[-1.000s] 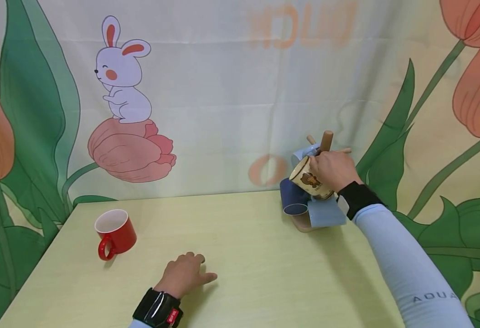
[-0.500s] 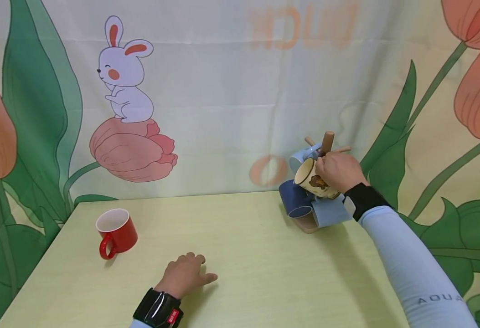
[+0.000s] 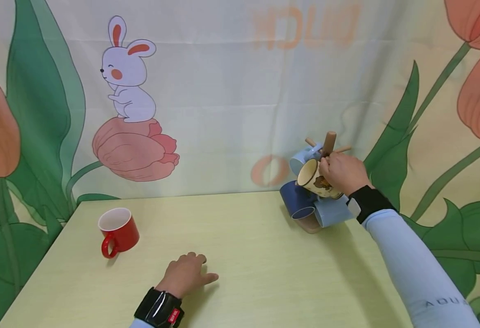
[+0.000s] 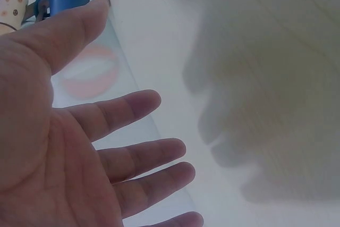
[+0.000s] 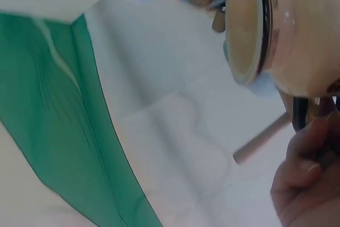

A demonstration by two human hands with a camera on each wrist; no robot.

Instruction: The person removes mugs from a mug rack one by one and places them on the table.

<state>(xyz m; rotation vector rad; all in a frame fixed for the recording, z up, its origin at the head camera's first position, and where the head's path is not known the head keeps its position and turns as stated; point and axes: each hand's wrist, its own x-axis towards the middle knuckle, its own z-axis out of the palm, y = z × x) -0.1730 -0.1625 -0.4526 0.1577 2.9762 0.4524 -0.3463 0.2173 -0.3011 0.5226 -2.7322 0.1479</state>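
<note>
My right hand (image 3: 344, 173) pinches the handle of a cream enamel mug (image 3: 315, 178) with a bear print. The mug lies tilted against a wooden mug tree (image 3: 328, 143), its mouth facing left; in the right wrist view, fingers (image 5: 300, 179) close on its dark-edged handle. Whether the handle sits on a peg is hard to see. Around the tree hang a pale blue mug (image 3: 298, 161), a dark blue mug (image 3: 295, 198) and a lower light blue mug (image 3: 333, 212). My left hand (image 3: 185, 275) hovers over the table with fingers spread, holding nothing.
A red mug (image 3: 122, 232) with a white inside stands upright on the left of the pale table (image 3: 240, 255), handle toward me. Behind the table hangs a printed cloth (image 3: 223, 114) with a rabbit and tulips. A bare peg (image 5: 260, 139) shows in the right wrist view.
My right hand and the cream mug have shifted slightly right and down. The dark blue and lower light blue mugs have turned a little to the right. The left hand stays put.
</note>
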